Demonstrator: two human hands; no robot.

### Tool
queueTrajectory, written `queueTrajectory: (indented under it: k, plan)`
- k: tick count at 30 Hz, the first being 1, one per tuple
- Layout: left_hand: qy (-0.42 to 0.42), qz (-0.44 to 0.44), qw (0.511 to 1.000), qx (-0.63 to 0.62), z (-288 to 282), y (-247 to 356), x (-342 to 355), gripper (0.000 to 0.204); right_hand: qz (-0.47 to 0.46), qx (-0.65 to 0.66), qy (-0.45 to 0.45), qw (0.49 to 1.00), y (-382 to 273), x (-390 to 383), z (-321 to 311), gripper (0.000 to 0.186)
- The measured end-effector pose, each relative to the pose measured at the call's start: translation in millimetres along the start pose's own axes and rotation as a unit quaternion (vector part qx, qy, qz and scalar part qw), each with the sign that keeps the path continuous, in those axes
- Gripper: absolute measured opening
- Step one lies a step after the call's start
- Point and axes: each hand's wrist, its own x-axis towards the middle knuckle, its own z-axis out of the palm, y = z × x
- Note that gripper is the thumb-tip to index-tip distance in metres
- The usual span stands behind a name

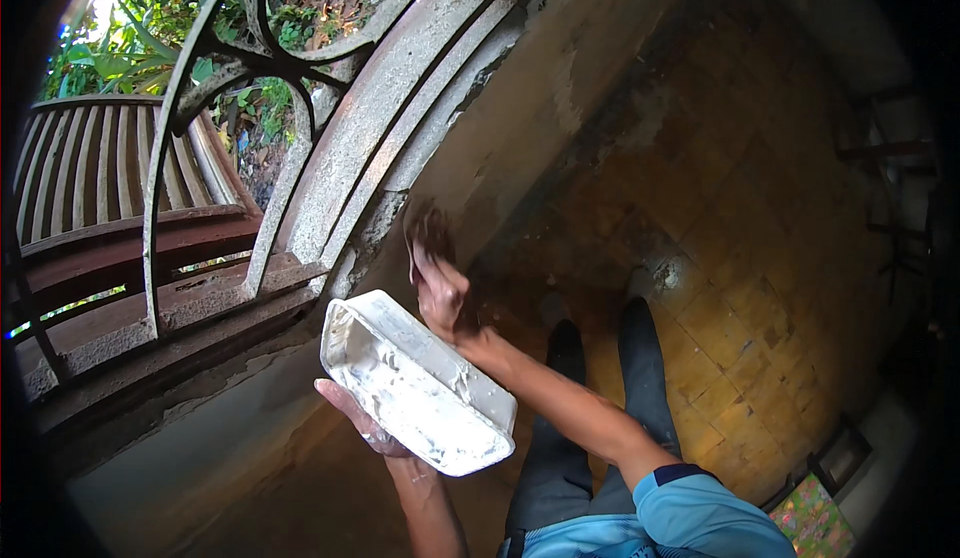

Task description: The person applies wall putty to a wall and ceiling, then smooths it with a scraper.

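Note:
My left hand [365, 423] grips a white rectangular plastic tub [490, 398] from its left side and underneath. The tub is tilted, and white paste [410, 398] is smeared over its inside. White residue also marks my left fingers and wrist. Just beyond the tub, my right hand [440, 283] is closed close to the wall [560, 98] below the window sill. Its far end is blurred by motion. A thin, pale edge shows beside the fingers, but I cannot make out what it belongs to.
A window with a curved metal grille [160, 188] and a rough, chipped sill [350, 178] runs along the left. Outside stand a slatted wooden shutter [110, 168] and green plants. Worn yellowish tiles [730, 348] cover the floor. Dark furniture [890, 188] stands at the far right.

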Motion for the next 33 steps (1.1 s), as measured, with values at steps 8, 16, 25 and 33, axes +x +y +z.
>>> queueTrajectory:
  k: [8,16,25,33]
  plan:
    - [-0.085,0.001,0.996,-0.001,28,-7,-25,0.073,0.229,0.158,0.033,0.960,-4,4,-103,0.037]
    - [-0.062,-0.011,0.998,0.022,51,-28,-38,0.073,0.297,0.554,0.104,0.771,36,118,-227,0.028]
    - [-0.050,-0.019,0.998,0.016,79,-53,-29,0.073,0.295,0.442,0.162,0.831,92,187,-245,0.027]
    - [-0.019,-0.001,0.999,0.046,92,-67,-5,0.076,0.118,-0.098,0.357,0.921,82,273,-225,0.035]
